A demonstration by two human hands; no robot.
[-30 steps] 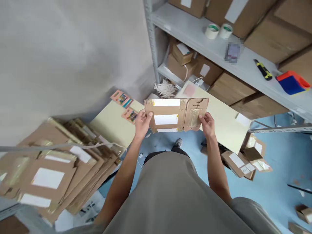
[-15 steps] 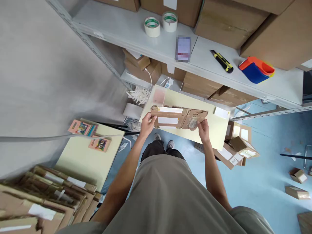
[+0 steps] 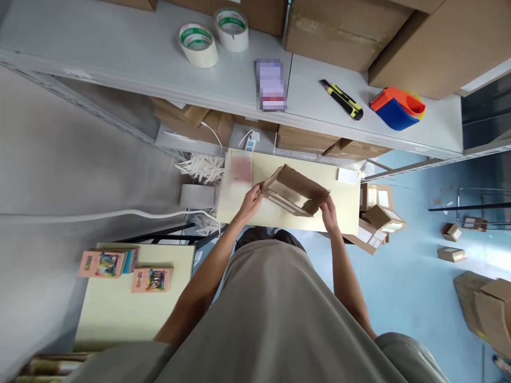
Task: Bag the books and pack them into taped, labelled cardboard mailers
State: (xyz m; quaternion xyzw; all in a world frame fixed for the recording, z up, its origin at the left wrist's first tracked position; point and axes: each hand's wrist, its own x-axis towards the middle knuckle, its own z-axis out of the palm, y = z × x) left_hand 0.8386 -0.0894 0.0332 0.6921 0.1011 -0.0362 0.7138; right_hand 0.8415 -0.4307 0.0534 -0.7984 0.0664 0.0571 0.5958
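A brown cardboard box point(image 3: 300, 180) is held over the pale yellow table point(image 3: 235, 210), its sides standing apart so that I look through its opening. My left hand point(image 3: 251, 202) grips its left end with the fingers closed. At the opposite end, my right hand point(image 3: 329, 211) pinches the lower right corner. To the left of the box, a pinkish flat pack point(image 3: 241, 169) lies on the table. A small white card or box point(image 3: 348, 176) lies near the table's right end.
On the shelf point(image 3: 131, 58) are two tape rolls point(image 3: 198, 47), a phone point(image 3: 271, 85), a utility knife point(image 3: 341, 99) and an orange and blue tape dispenser point(image 3: 398, 109). Pink boxes point(image 3: 152, 279) sit on a side table point(image 3: 120, 314). Cartons point(image 3: 369, 234) lie on the floor at right.
The flattened cardboard box has been opened into a hollow shape between my hands. My view has turned, shifting the shelf things left and the stacked cardboard at lower left mostly out of sight.
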